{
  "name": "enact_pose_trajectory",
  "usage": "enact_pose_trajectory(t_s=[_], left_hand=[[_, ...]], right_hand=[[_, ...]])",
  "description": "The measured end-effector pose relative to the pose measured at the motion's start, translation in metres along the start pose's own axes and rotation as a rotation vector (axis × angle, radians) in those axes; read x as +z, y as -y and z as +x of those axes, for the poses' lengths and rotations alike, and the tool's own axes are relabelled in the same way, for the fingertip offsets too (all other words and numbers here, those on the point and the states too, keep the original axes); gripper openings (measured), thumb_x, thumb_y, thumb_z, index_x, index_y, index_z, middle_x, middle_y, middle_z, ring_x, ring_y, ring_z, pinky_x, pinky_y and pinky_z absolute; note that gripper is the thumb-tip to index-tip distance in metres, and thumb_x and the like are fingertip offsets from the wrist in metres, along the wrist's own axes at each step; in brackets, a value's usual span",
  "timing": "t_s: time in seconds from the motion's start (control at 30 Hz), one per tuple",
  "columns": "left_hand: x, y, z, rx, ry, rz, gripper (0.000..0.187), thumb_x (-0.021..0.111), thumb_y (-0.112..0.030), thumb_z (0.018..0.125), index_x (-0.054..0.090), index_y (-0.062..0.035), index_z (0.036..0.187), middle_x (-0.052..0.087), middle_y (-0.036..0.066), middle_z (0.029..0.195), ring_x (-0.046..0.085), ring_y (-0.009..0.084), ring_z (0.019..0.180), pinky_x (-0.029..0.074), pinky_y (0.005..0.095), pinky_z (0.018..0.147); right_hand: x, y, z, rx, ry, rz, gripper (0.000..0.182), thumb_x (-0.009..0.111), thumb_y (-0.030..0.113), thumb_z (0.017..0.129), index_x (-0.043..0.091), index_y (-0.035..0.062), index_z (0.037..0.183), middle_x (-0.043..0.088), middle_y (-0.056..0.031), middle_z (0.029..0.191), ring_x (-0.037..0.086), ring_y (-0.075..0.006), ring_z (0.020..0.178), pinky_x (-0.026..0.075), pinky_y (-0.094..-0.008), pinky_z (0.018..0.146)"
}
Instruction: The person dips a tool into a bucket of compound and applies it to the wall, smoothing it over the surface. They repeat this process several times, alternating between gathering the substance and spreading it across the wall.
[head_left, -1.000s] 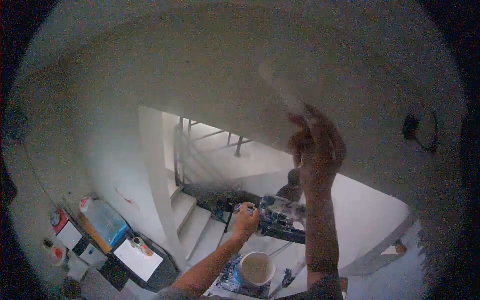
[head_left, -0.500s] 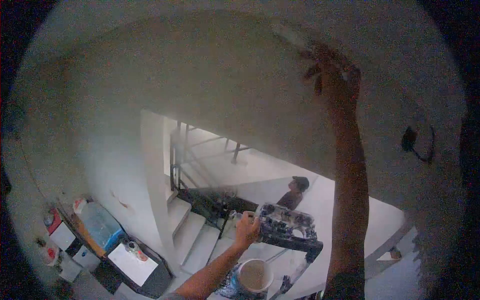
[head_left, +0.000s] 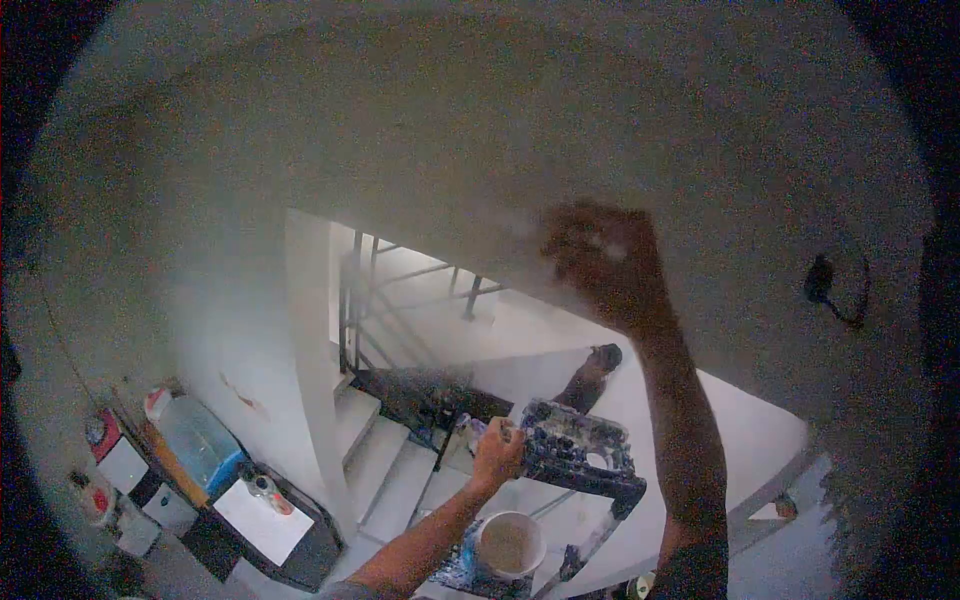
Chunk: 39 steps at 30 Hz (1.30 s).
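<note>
My right hand [head_left: 600,255] is raised in front of the grey wall [head_left: 430,140], blurred and dark. Its fingers look curled, with a pale patch among them; what they hold is not clear. Lower down, my left hand [head_left: 497,452] is closed at the left edge of a stepladder's splattered top [head_left: 578,440]. Something small and whitish [head_left: 470,430] shows beyond its fingers, too indistinct to name. Below that hand, a white bucket [head_left: 540,545] with a beige-grey mix inside stands on a lower part of the ladder.
Behind the ladder, stairs [head_left: 385,480] run down beside a metal railing [head_left: 350,300]. A person [head_left: 590,375] in a dark cap stands below. At lower left are a large clear water bottle [head_left: 200,445] and a white sheet [head_left: 262,522]. A dark cable [head_left: 820,280] hangs at right.
My right hand has come down and left from high on the wall. My left hand stays by the ladder top, with its fingers slightly shifted. The person below has moved a little.
</note>
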<state>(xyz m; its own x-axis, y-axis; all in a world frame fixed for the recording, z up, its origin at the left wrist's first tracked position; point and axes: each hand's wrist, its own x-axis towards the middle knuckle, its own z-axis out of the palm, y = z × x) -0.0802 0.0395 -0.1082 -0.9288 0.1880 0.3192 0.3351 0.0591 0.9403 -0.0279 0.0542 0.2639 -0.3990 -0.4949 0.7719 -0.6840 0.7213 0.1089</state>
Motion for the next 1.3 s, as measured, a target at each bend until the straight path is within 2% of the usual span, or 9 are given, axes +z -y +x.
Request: enact_pose_trajectory(t_s=[0.07,0.2,0.27,0.37,0.5,0.83,1.0,1.2,1.3], left_hand=[[0.002,0.005,-0.004,-0.027,0.013,-0.046,0.031,0.056,-0.026,0.084,0.053,0.0004,0.101,0.064,0.02,0.081,0.064,0.0357,0.076,0.049,0.045,0.071],[-0.024,-0.026,-0.012,0.121,0.043,0.157,0.029,0.054,-0.024,0.085,0.053,0.0007,0.1,0.064,0.023,0.082,0.064,0.0385,0.077,0.049,0.0466,0.07],[-0.026,-0.028,-0.014,0.256,0.067,0.276,0.029,0.054,-0.024,0.085,0.053,0.0008,0.1,0.063,0.025,0.083,0.063,0.0398,0.077,0.049,0.0472,0.069],[-0.002,-0.005,-0.004,-0.037,0.012,0.058,0.028,0.055,-0.023,0.083,0.053,0.0008,0.099,0.063,0.027,0.082,0.064,0.04,0.075,0.05,0.0467,0.065],[0.005,0.012,-0.002,0.212,-0.002,0.115,0.028,0.054,-0.023,0.083,0.054,0.001,0.097,0.064,0.025,0.075,0.063,0.0397,0.072,0.049,0.0462,0.065],[0.002,-0.002,-0.005,0.053,-0.032,-0.043,0.028,0.055,-0.025,0.083,0.054,0.0001,0.095,0.063,0.023,0.068,0.062,0.0393,0.068,0.047,0.0471,0.065],[-0.003,-0.005,0.0,0.038,-0.009,-0.04,0.029,0.055,-0.026,0.084,0.054,0.0006,0.095,0.062,0.024,0.069,0.062,0.04,0.068,0.047,0.0465,0.064],[0.001,0.001,0.0,0.051,0.001,-0.039,0.031,0.055,-0.027,0.085,0.053,0.0019,0.094,0.062,0.026,0.073,0.062,0.0403,0.071,0.047,0.0469,0.067],[0.002,0.003,0.002,0.087,-0.019,-0.046,0.032,0.054,-0.028,0.085,0.053,0.0021,0.093,0.063,0.025,0.074,0.062,0.0409,0.073,0.047,0.0474,0.069]], right_hand=[[-0.015,0.01,0.018,0.293,-0.168,0.227,0.015,0.062,0.014,0.086,0.066,-0.0001,0.09,0.067,-0.0074,0.074,0.06,-0.0105,0.061,0.05,-0.026,0.053],[-0.02,0.004,0.046,0.166,-0.364,0.192,0.016,0.061,0.015,0.088,0.066,0.0,0.09,0.067,-0.0069,0.074,0.06,-0.0098,0.06,0.049,-0.0239,0.05],[-0.018,-0.015,0.043,0.112,-0.29,0.032,0.015,0.063,0.016,0.086,0.065,0.0012,0.089,0.066,-0.0084,0.074,0.061,-0.0104,0.06,0.049,-0.026,0.051],[0.006,-0.017,-0.001,-0.045,-0.093,-0.318,0.016,0.065,0.017,0.081,0.064,0.0024,0.089,0.065,-0.0123,0.074,0.063,-0.0172,0.06,0.049,-0.0312,0.053],[0.04,0.002,-0.052,0.05,0.354,-0.323,0.023,0.067,0.02,0.076,0.062,0.005,0.092,0.064,-0.0142,0.074,0.064,-0.0316,0.067,0.051,-0.044,0.06],[0.024,0.02,-0.023,0.008,0.107,-0.369,0.02,0.065,0.017,0.073,0.057,0.0043,0.087,0.059,-0.014,0.068,0.061,-0.0347,0.065,0.05,-0.0414,0.06],[0.047,0.029,-0.036,0.01,0.419,-0.306,0.024,0.063,0.024,0.079,0.057,0.0028,0.089,0.063,-0.0163,0.07,0.063,-0.0338,0.063,0.052,-0.0426,0.059],[0.024,0.018,-0.012,-0.097,-0.08,-0.23,0.03,0.068,0.014,0.073,0.061,0.0032,0.1,0.064,-0.0158,0.077,0.064,-0.03,0.065,0.052,-0.0377,0.061],[0.02,0.02,0.005,-0.048,-0.072,-0.373,0.031,0.067,0.014,0.075,0.061,0.0025,0.102,0.064,-0.0163,0.078,0.064,-0.0296,0.063,0.052,-0.0382,0.06]])
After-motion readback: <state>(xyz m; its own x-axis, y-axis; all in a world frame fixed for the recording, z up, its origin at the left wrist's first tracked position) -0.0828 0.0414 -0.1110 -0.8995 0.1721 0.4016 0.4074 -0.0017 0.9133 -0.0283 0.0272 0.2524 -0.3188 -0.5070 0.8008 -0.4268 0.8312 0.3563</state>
